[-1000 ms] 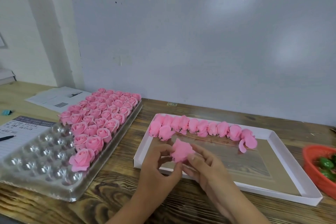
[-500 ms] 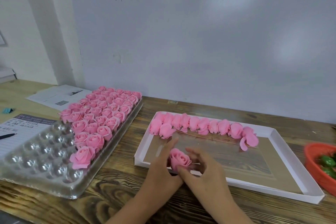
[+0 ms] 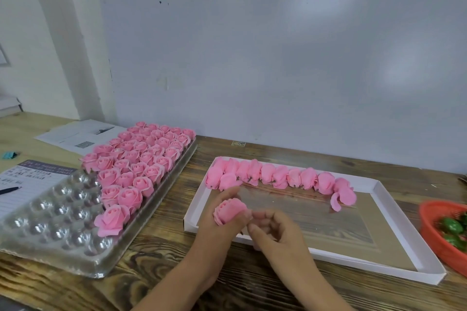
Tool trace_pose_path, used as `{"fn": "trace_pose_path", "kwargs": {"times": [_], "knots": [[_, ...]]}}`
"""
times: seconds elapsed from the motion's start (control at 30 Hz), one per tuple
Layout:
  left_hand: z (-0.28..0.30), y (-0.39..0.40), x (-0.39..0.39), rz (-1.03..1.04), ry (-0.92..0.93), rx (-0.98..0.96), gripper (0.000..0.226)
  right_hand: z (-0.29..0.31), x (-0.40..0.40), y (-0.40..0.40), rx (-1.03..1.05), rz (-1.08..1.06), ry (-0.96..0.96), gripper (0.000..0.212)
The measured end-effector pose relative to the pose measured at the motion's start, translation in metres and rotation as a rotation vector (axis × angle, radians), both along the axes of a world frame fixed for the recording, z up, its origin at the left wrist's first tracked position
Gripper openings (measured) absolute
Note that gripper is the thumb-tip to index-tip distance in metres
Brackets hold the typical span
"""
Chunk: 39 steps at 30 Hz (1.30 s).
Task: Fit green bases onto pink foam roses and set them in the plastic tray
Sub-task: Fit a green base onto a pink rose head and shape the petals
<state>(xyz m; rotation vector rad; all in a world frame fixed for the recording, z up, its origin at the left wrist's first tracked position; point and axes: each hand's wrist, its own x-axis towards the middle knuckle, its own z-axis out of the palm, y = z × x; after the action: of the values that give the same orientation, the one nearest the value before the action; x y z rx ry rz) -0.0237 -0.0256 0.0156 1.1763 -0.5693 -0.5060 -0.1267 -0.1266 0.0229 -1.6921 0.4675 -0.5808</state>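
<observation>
My left hand (image 3: 222, 228) grips a pink foam rose (image 3: 228, 209) by its underside, bloom tilted up and to the left, above the near left corner of the white box lid (image 3: 409, 242). My right hand (image 3: 274, 231) hovers just right of it, fingers loosely curled and holding nothing. A row of loose pink roses (image 3: 278, 177) lies along the lid's far side. The clear plastic tray (image 3: 50, 225) at left is mostly filled with roses (image 3: 141, 156); its near left cells are bare. Green bases (image 3: 451, 227) sit in a red basket (image 3: 429, 230) at the right edge.
Papers (image 3: 78, 135) and a printed form with a pen (image 3: 8, 190) lie at the far left of the wooden table (image 3: 161, 267). A white board (image 3: 278, 70) leans against the wall behind. A small teal object (image 3: 10, 155) sits near the left edge.
The rose was held by both hands with its underside up; it is turned bloom-up and carried left by my left hand alone. My right hand has let go.
</observation>
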Motion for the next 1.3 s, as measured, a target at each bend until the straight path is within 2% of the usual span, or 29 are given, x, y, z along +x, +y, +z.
{"fn": "trace_pose_path", "kwargs": {"times": [0.17, 0.33, 0.47, 0.6, 0.67, 0.73, 0.83, 0.93, 1.0, 1.07, 1.2, 1.23, 1.3], "knots": [[0.010, -0.003, -0.007, -0.042, 0.110, -0.052, 0.058, 0.001, 0.001, 0.006, 0.166, 0.117, -0.054, 0.023], [0.022, -0.008, -0.021, -0.074, 0.141, -0.071, 0.053, 0.003, 0.000, 0.006, 0.097, 0.083, -0.120, 0.032], [0.031, -0.016, -0.030, -0.050, 0.117, -0.083, 0.048, 0.005, -0.001, 0.006, 0.079, -0.024, -0.147, 0.031], [0.039, -0.023, -0.035, -0.001, 0.129, -0.116, 0.043, 0.007, -0.005, 0.009, -0.025, -0.098, -0.127, 0.035], [0.039, -0.026, -0.036, 0.035, 0.114, -0.115, 0.037, 0.006, -0.008, 0.007, -0.196, -0.151, -0.088, 0.030], [0.039, -0.029, -0.033, 0.052, 0.120, -0.106, 0.030, 0.007, -0.011, 0.006, -0.241, -0.142, -0.096, 0.025], [0.040, -0.028, -0.027, -0.018, 0.140, -0.108, 0.031, 0.012, -0.010, 0.006, -0.018, -0.047, -0.118, 0.025], [0.039, -0.024, -0.024, -0.051, 0.178, -0.120, 0.034, 0.021, -0.008, 0.006, 0.453, 0.142, -0.135, 0.017], [0.037, -0.022, -0.025, -0.081, 0.166, -0.116, 0.025, 0.025, -0.009, 0.005, 0.650, 0.250, -0.132, 0.036], [0.034, -0.021, -0.025, -0.096, 0.151, -0.110, 0.021, 0.025, -0.010, 0.002, 0.743, 0.312, -0.151, 0.034], [0.035, -0.021, -0.026, -0.123, 0.140, -0.143, 0.019, 0.021, -0.010, -0.001, 0.744, 0.293, -0.207, 0.030], [0.036, -0.023, -0.026, -0.109, 0.135, -0.144, 0.018, 0.019, -0.009, -0.002, 0.682, 0.269, -0.224, 0.029], [0.037, -0.027, -0.026, -0.059, 0.149, -0.144, 0.013, 0.015, -0.007, -0.001, 0.430, 0.155, -0.226, 0.024]]}}
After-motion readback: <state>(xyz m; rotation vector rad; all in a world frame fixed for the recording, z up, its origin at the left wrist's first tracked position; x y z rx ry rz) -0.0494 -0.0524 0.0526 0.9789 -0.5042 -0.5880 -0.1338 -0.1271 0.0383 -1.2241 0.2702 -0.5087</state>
